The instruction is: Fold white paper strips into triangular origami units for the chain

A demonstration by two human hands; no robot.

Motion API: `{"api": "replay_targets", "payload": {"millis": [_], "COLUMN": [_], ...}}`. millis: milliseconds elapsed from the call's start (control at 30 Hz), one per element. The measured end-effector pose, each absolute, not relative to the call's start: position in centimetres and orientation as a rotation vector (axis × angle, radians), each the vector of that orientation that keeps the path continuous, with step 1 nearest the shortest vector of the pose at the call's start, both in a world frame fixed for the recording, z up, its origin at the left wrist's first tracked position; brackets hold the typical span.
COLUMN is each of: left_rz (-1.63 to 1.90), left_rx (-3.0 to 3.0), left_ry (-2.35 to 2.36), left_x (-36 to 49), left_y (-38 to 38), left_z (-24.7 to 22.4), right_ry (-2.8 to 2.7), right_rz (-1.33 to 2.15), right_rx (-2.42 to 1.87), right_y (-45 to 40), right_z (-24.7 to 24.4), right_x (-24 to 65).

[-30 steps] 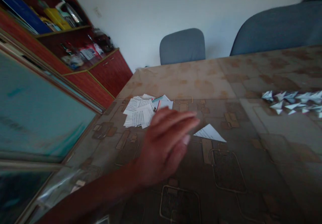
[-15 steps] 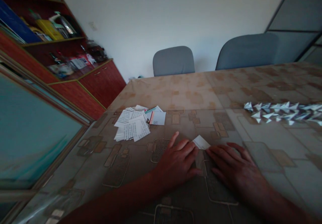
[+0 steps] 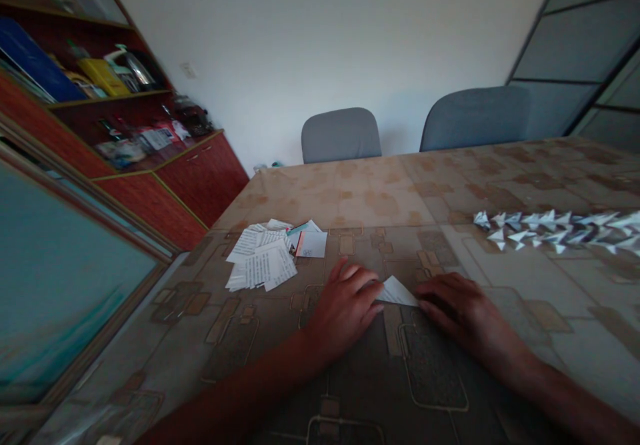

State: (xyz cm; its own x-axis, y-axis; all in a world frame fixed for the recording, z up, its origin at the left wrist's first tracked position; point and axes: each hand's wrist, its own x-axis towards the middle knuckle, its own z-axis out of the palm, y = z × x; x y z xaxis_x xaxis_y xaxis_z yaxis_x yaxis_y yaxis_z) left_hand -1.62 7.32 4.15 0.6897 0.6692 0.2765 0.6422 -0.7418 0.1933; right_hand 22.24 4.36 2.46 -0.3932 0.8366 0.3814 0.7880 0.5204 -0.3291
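Left hand (image 3: 344,305) and right hand (image 3: 463,305) pinch opposite corners of a folded paper triangle (image 3: 395,291) between thumb and fingers, low over the patterned tablecloth (image 3: 440,195). Uneven pull from either side could skew the crease or bend a corner. Open cloth separates the right hand from the folded paper pieces (image 3: 550,220); the printed paper pile (image 3: 267,263) sits nearer the left, and the cloth's far edge lies well beyond.

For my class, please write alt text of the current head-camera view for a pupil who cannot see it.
A person's left hand and right hand touch opposite ends of a white paper triangle on a patterned tabletop. Loose printed papers lie to the left; rows of small, pointed, whitish pieces lie to the right.
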Motion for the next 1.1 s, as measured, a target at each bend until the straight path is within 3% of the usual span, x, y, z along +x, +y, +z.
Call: {"api": "replay_targets", "payload": {"millis": [400,1100], "left_rz": [0.585,0.92], "left_rx": [3.189,2.845], "left_ry": [0.895,1.06], "left_x": [-0.3,-1.4], "left_y": [9.6,10.1], "left_z": [2.6,4.3], "right_ry": [-2.355,-2.247], "right_rz": [-0.062,0.067], "right_rx": [-1.211,-1.188], "right_y": [5.7,6.4], "right_z": [2.9,4.3], "right_x": [21.0,21.3]}}
